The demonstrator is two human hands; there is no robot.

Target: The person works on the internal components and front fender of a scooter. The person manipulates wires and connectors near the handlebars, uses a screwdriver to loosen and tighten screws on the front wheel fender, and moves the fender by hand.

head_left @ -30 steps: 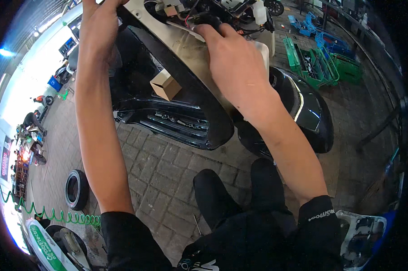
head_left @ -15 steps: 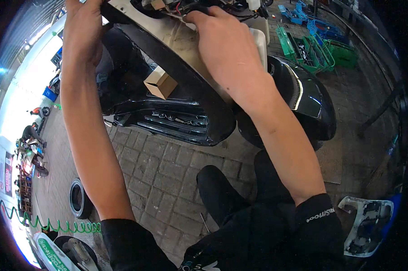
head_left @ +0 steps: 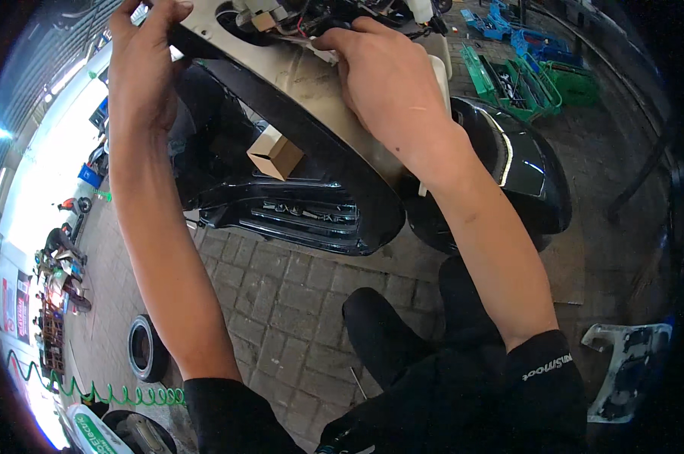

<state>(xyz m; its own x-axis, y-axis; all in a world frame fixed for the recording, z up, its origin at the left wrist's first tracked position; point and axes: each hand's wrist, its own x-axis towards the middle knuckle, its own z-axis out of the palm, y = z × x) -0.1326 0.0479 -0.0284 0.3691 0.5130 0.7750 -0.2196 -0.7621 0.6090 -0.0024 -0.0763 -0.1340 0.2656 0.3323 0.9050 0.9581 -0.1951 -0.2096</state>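
A scooter's cream-coloured front body panel (head_left: 296, 76) with black trim (head_left: 281, 113) slants across the upper middle. My left hand (head_left: 147, 53) is at its upper left edge, fingers bent and thumb stretched to the right; what lies between them is hard to see. At the panel's upper part, my right hand (head_left: 391, 76) reaches over it with bent fingers among exposed wiring (head_left: 300, 26). Its fingertips are closed beside a dark part, and what they pinch is hidden. A small cardboard box (head_left: 278, 155) sits on the black footboard (head_left: 296, 227), near several small metal parts (head_left: 304, 212).
A black glossy scooter part (head_left: 535, 170) is at right. Beyond it stand a green toolbox (head_left: 512, 83) and blue toolboxes (head_left: 539, 45). A loose tyre (head_left: 147, 348), a green coiled hose (head_left: 122, 393) and a pale panel (head_left: 628, 371) lie around the paved floor (head_left: 281, 318).
The whole view has shifted slightly, so the scene sits lower and further right. My left thumb now shows stretched out to the right. My right hand stays at the wiring.
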